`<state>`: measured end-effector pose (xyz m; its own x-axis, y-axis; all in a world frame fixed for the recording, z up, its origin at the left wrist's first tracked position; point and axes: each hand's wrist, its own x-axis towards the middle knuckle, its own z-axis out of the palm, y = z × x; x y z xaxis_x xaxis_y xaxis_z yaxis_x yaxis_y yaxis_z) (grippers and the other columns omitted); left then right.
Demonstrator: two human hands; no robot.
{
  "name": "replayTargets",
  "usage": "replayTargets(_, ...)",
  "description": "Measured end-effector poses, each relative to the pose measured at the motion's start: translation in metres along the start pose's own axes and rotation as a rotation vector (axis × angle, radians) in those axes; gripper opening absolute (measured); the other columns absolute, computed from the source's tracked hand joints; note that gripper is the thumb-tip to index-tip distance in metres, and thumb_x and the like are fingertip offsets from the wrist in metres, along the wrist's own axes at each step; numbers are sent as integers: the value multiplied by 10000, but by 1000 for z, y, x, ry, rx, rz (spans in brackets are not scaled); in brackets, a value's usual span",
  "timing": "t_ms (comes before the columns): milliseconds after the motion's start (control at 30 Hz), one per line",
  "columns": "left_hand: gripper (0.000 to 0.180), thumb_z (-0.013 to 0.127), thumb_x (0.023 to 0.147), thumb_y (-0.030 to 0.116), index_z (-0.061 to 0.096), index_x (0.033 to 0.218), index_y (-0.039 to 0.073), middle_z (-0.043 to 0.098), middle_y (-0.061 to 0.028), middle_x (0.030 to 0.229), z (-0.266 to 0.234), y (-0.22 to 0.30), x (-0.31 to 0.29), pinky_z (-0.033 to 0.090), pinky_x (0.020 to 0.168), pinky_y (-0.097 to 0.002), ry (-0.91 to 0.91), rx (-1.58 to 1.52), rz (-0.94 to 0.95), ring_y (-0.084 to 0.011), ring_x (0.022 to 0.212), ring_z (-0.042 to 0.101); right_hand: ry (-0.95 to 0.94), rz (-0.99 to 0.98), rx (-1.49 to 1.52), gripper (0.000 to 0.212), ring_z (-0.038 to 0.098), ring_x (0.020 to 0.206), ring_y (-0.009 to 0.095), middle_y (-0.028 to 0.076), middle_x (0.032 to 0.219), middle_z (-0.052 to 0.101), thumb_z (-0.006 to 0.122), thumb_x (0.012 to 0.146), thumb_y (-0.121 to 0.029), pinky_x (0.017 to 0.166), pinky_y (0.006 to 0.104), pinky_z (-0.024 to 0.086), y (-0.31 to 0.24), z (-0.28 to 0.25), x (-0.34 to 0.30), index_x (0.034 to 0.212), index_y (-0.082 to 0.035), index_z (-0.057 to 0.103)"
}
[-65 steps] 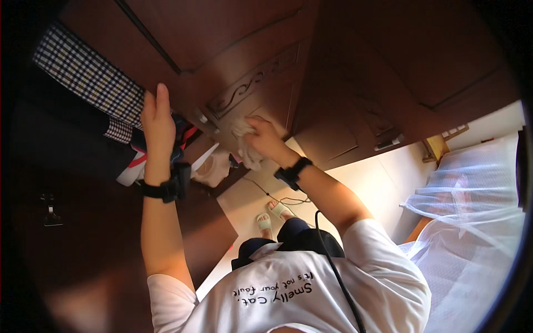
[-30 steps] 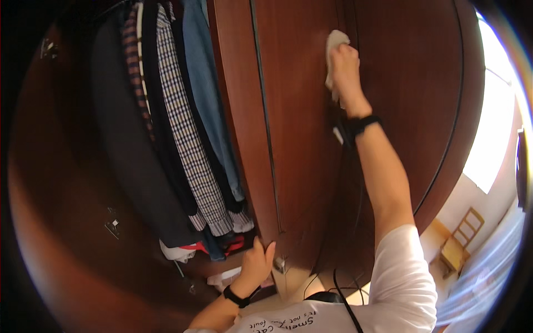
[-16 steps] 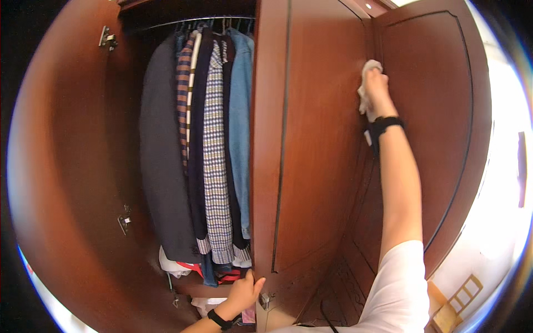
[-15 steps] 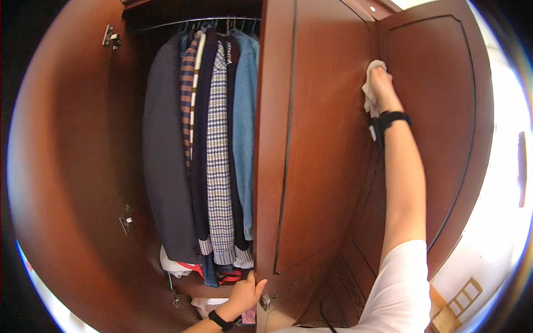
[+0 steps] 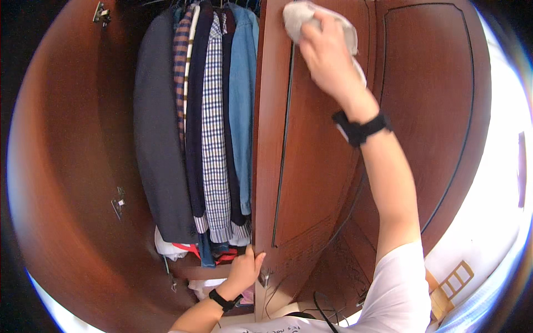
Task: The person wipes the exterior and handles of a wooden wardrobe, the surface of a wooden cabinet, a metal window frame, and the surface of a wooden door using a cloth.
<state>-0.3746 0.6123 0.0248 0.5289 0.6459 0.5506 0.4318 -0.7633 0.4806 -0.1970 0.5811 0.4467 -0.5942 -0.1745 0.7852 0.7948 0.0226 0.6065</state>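
My right hand is raised high and presses a crumpled white cloth flat against the upper part of a brown wooden wardrobe door. A black band sits on that wrist. Low down, my left hand grips the inner edge of the same door near its bottom, also with a black band on the wrist. The door stands partly swung out from the wardrobe.
Inside the wardrobe hang a grey jacket, a checked shirt and a blue denim shirt. Folded clothes lie below them. The left door is swung wide. Another brown door stands at right, a wooden chair beyond.
My right hand with the cloth has moved left and up across the door's top. The view has tilted upward from the floor to the wardrobe. My left hand keeps its hold low on the door edge.
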Motion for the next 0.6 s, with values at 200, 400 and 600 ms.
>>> replayTargets(200,504,467,898,356,402,1075,-112,595,-271,703,-10,4,-2,462,571,-492,-41,-200,92,-436,645,587,-278,161,223,134,465,1019,362,163,1175,474,596,679,-50,837,451,399,-93,-40,-122,807,-55,559)
replayTargets(400,536,395,905,430,400,1066,-82,586,-288,766,-16,7,-10,433,641,-504,-98,-267,103,-466,732,560,-431,306,285,178,455,1017,316,98,1173,484,649,643,-140,789,432,396,-182,-65,-237,809,-125,588)
replayTargets(600,599,324,920,461,378,1120,-101,570,-289,747,-7,11,-8,424,618,-490,-65,-326,167,-463,719,555,-609,453,413,108,462,1014,280,63,1175,494,610,690,-165,816,405,414,-263,-100,-348,796,-139,612)
